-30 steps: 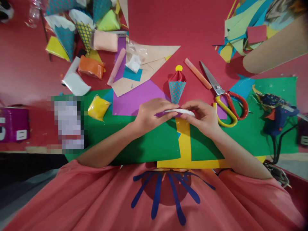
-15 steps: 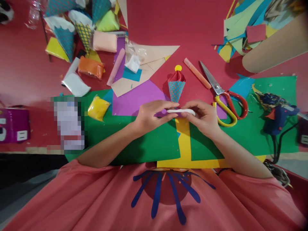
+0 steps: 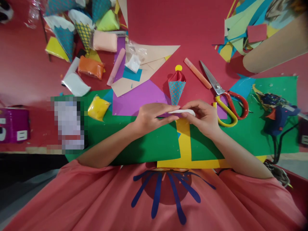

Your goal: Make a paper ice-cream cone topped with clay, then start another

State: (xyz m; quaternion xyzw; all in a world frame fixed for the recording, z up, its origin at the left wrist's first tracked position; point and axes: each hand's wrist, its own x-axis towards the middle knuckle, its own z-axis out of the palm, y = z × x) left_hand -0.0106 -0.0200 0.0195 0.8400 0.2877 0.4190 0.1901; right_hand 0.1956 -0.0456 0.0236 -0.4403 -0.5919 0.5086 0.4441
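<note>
on a red work surface (image 3: 173, 22), left to right: a yellow packet (image 3: 98, 108); the left hand (image 3: 149, 115), fingers narrowly parted around one end of a thin white piece (image 3: 176, 111), contact impossible to tell; just beyond, a patterned cone (image 3: 176, 89); the white piece's other end pinched in the right hand (image 3: 204, 118); then scissors (image 3: 218, 88). apparently a shaping step, next calling for gentle, even finger pressure.

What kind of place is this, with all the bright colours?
It looks like a craft table, though I can't tell which building it's in. Scissors, coloured sheets and what seems to be a glue gun show it.
</note>
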